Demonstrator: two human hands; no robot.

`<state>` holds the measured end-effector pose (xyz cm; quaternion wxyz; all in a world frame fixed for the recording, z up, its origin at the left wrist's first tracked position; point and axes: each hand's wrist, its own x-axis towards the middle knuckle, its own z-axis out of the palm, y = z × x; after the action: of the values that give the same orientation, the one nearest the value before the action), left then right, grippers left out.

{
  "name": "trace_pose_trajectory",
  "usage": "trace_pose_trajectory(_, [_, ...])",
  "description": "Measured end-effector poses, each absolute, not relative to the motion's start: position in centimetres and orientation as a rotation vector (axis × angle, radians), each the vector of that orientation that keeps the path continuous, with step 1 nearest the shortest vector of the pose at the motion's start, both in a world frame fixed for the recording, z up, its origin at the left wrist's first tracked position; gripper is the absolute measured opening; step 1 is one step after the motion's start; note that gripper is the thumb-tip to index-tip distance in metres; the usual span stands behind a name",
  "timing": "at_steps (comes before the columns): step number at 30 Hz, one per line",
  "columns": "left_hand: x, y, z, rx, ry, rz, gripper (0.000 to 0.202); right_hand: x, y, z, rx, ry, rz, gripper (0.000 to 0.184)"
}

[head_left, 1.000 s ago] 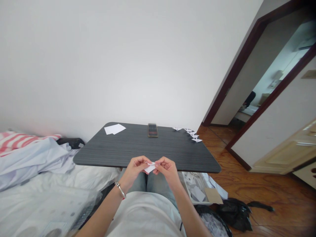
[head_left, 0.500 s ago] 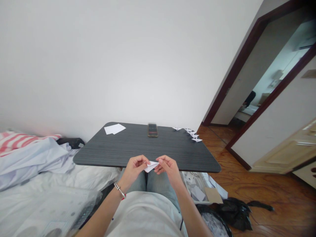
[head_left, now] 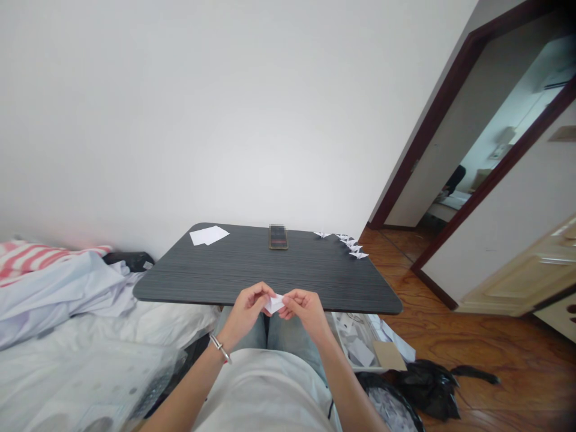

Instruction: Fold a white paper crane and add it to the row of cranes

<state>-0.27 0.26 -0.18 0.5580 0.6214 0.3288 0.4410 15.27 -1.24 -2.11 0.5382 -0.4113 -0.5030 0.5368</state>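
A small folded piece of white paper point(head_left: 274, 303) is pinched between both my hands, just in front of the near edge of the dark grey table point(head_left: 234, 270). My left hand point(head_left: 248, 309), with a bracelet on its wrist, grips the paper's left side with closed fingers. My right hand point(head_left: 304, 307) holds its right side, fingers curled. Both hands hover above my lap.
On the table lie white paper sheets point(head_left: 207, 235) at the far left, a phone point(head_left: 278, 236) at the far middle, and several small folded paper shapes point(head_left: 351, 245) along the far right. Bedding point(head_left: 58, 288) lies left; a box of paper scraps point(head_left: 360, 345) and black bag point(head_left: 427, 390) sit on the wooden floor right.
The paper has been folded smaller between my fingers, and my hands have drawn closer together. Nothing on the table has moved.
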Motion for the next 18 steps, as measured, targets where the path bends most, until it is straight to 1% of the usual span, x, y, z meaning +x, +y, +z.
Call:
trace_pose_trajectory(3, [-0.02, 0.20, -0.21, 1.479, 0.795, 1.056, 0.015, 15.19, -1.27, -2.04, -0.991, -1.195, 1.254, 0.019])
trace_pose_trajectory(7, [0.18, 0.14, -0.39, 1.510, 0.833, 1.078, 0.022, 15.03, -1.37, -2.13, -0.985, -1.205, 1.233, 0.017])
trace_pose_trajectory(11, [0.12, 0.22, -0.67, 1.514, 0.867, 1.083, 0.021, 14.92, -1.38, -2.25, -0.985, -1.197, 1.231, 0.017])
trace_pose_trajectory(18, [-0.04, 0.60, -1.02, 1.471, 0.895, 1.106, 0.022, 14.91, -1.67, -1.39, -0.969, -1.096, 1.334, 0.029])
